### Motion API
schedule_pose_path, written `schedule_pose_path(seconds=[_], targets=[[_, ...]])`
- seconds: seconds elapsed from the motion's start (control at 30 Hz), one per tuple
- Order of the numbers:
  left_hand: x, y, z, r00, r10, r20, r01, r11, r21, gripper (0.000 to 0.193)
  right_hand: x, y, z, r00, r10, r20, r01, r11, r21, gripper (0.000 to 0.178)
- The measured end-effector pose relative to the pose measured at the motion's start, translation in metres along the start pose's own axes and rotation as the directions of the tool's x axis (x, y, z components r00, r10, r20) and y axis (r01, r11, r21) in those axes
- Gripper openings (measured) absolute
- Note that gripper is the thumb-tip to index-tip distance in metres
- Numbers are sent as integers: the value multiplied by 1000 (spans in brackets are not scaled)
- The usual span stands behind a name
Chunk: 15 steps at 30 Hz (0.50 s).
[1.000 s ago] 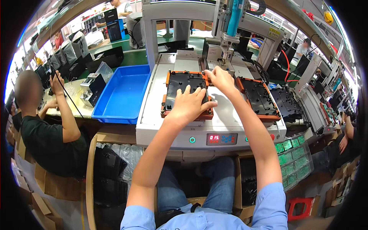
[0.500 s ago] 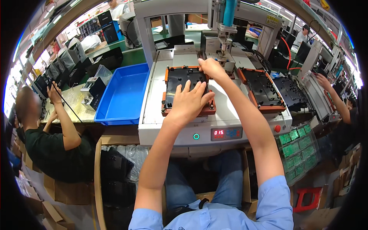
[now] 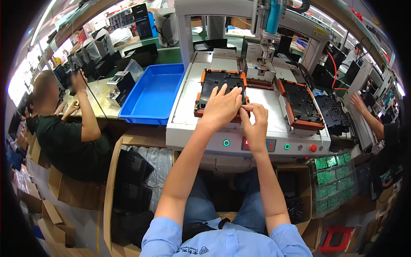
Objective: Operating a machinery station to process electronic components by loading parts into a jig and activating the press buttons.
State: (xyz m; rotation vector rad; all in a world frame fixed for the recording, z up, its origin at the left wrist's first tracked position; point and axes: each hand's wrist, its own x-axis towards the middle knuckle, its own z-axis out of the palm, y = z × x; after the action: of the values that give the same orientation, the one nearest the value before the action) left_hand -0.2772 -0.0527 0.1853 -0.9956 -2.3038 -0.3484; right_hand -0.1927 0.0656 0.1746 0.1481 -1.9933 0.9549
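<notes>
My left hand [image 3: 221, 108] lies with outstretched fingers over a black plastic panel [image 3: 216, 80]. The panel rests in a reddish-brown fixture [image 3: 198, 113] on the white machine bed. At the fixture's near right corner, my right hand [image 3: 256, 124] has thumb and forefinger pressed together beside the left hand. Whatever lies between those fingertips, if anything, is hidden. A second black panel [image 3: 298, 99] sits in a similar fixture [image 3: 309, 125] to the right. Behind the two fixtures hangs the metal head [image 3: 266, 48] of the machine.
A blue tray [image 3: 150, 118] stands left of the machine. Along the machine's front are lit buttons and a red knob [image 3: 313, 148]. Cardboard boxes [image 3: 112, 188] with black parts flank my legs; green circuit boards [image 3: 334, 175] lie at right. A person [image 3: 68, 128] works at left.
My right hand has come from the fixture's far right corner to its near right corner. My left hand stays spread on the panel. The whole view has shifted.
</notes>
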Motion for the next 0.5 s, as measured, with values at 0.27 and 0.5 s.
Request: schedule_pose_path(seconds=[0.27,0.5], targets=[[-49,17,-38,720,-423,-550,290,904,-315,24,3,6,-6,1000,-20,15,20,1000,-10,11],[-72,-2,-28,677,-666,-313,224,591,-775,14,0,5,-3,1000,-19,-14,19,1000,-15,11]])
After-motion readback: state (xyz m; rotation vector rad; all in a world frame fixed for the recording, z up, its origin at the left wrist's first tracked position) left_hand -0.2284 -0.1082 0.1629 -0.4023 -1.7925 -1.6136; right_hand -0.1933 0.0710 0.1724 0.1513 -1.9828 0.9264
